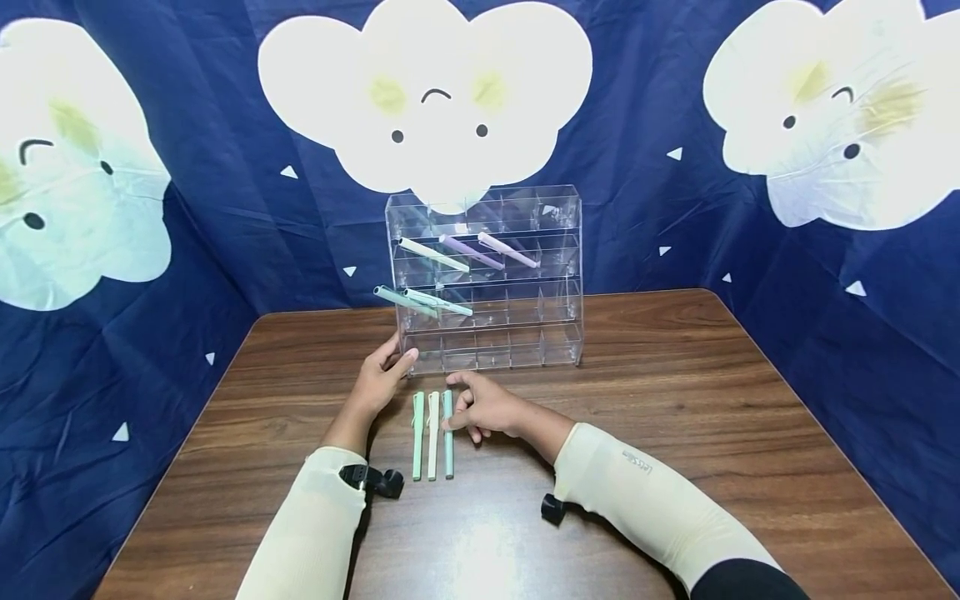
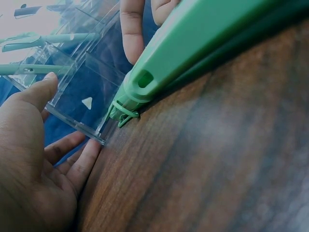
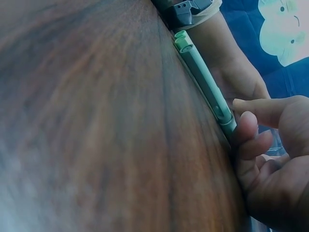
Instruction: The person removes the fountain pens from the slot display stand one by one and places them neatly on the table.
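A clear tiered rack [image 1: 491,312] stands at the back of the table. My left hand [image 1: 380,379] grips its lower left side, thumb in front and fingers behind, also seen in the left wrist view. Three capped pens lie side by side before it: a green pen [image 1: 417,437], a pale cream pen [image 1: 432,437] and a teal pen [image 1: 448,446]. My right hand [image 1: 491,407] is over the teal pen's upper part, thumb at its side and index finger stretched past its top. The right wrist view shows fingertips beside the pen; firm contact is unclear.
The rack's second tier holds a whitish pen [image 1: 435,255], a purple pen [image 1: 471,252] and a lilac pen [image 1: 510,250]. Lower down, a dark teal pen [image 1: 405,301] and a pale mint pen [image 1: 438,302] slant out. Blue cloth [image 1: 637,233] surrounds the wooden table [image 1: 645,383].
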{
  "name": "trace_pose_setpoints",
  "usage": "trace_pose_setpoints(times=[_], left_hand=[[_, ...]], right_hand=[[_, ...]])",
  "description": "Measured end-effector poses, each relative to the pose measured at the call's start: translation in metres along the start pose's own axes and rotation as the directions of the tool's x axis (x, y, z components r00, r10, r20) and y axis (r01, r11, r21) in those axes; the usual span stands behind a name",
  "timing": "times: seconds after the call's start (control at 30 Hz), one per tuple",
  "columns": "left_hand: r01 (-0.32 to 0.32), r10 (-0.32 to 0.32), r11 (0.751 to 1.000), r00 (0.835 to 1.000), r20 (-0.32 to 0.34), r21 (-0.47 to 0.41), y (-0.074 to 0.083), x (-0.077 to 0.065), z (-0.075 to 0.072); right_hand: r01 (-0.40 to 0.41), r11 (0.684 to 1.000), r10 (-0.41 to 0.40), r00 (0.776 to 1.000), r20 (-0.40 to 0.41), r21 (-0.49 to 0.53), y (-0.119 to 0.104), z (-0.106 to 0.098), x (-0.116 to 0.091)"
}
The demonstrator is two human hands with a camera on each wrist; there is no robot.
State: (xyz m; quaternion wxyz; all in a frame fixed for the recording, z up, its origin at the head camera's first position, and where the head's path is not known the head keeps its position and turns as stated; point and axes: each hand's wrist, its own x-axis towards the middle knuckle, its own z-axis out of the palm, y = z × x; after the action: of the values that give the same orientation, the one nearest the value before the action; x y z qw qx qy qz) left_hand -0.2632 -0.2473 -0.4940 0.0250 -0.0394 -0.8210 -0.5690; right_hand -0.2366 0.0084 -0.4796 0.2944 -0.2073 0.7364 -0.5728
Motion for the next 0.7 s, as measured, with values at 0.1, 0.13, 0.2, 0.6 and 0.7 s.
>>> trace_pose_setpoints(times=[0.1, 0.13, 0.2, 0.6, 0.7], left_hand=[[0.005, -0.005, 1.000, 1.000, 0.000, 0.002, 0.000, -0.001, -0.001], [0.006, -0.006, 1.000, 1.000, 0.002, 0.005, 0.001, -0.002, -0.001], [0.007, -0.007, 1.000, 1.000, 0.012, 0.007, 0.005, -0.003, -0.001], [-0.003, 0.003, 1.000, 1.000, 0.024, -0.005, 0.017, -0.008, 0.002], [-0.011, 0.011, 1.000, 1.000, 0.015, -0.016, 0.004, -0.003, 0.002]], right_hand=[[0.011, 1.000, -0.011, 1.000, 0.000, 0.003, -0.003, 0.000, -0.001], [0.015, 1.000, -0.015, 1.000, -0.002, 0.008, -0.004, 0.000, -0.001], [0.021, 1.000, -0.021, 1.000, -0.011, 0.011, -0.007, -0.001, -0.003], [0.131, 0.983, -0.138, 0.989, -0.050, -0.128, -0.025, -0.007, -0.005], [0.145, 0.974, -0.158, 0.985, -0.062, -0.175, -0.033, -0.008, -0.006]])
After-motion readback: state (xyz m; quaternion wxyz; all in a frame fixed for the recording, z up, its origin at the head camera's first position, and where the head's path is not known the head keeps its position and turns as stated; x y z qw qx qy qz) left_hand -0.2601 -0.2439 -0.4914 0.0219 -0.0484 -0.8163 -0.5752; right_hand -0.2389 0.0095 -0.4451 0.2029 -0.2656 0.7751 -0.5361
